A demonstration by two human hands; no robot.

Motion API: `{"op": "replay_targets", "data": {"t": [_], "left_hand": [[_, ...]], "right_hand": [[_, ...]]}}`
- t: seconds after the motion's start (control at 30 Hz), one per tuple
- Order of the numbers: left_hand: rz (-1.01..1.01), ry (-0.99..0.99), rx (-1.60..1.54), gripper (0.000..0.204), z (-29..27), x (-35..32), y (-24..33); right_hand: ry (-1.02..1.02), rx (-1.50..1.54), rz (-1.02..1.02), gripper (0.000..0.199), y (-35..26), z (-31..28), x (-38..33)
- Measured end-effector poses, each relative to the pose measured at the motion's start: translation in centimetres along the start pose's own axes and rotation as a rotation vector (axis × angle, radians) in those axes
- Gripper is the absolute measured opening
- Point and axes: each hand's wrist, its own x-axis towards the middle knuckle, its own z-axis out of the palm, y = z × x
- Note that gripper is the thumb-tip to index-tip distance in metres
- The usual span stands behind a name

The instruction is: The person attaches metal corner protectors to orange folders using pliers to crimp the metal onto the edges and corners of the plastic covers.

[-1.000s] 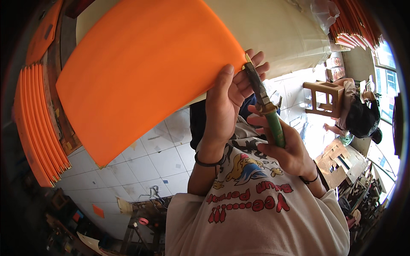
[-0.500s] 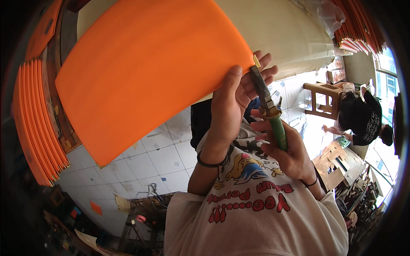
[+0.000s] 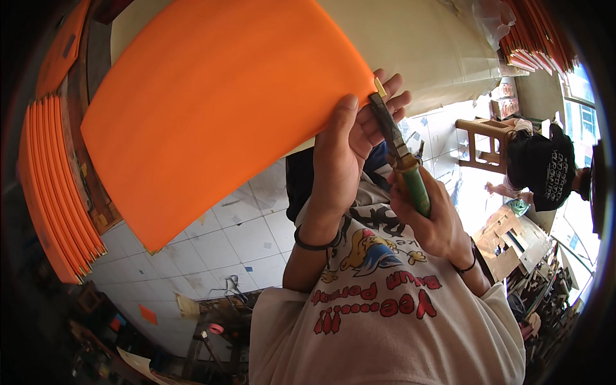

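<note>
A large orange board (image 3: 218,122) lies tilted across the upper left, with gold metal pieces at its corners. My left hand (image 3: 343,141) grips its near right corner, the thumb on top and the other fingers reaching beneath and past the edge. Right at that corner is a small gold metal corner piece (image 3: 380,87). The dark jaws of the pliers (image 3: 387,122) are on or against this piece; whether they pinch it I cannot tell. Wrapped around the green handle, my right hand (image 3: 433,215) is closed on the pliers.
Behind the board spreads a table with a pale cover (image 3: 443,58). Orange boards stand in a stack (image 3: 58,192) at the left and another stack (image 3: 536,35) at the far right. A person in black (image 3: 545,167) is beside a brown stool (image 3: 481,144). Scraps (image 3: 539,289) pile up at lower right.
The fingers of my right hand, looser and partly stretched before, have closed around the pliers' handle. Both hands, pliers and board corner have shifted slightly left and up. The other person has changed posture.
</note>
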Motion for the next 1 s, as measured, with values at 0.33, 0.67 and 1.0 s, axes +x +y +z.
{"op": "replay_targets", "data": {"t": [0.33,0.67,1.0], "left_hand": [[0.005,-0.027,-0.005,0.064,0.3,0.2,0.0],[0.017,-0.013,0.059,0.063,1.0,-0.1,-0.5],[0.112,0.009,0.071,0.063,0.5,0.1,-1.0]], "right_hand": [[0.048,-0.035,-0.066,0.021,0.5,0.0,0.3],[-0.158,0.201,-0.13,0.044,2.8,-2.4,-0.6],[-0.502,-0.052,-0.129,0.056,5.3,-6.7,-1.0]]}}
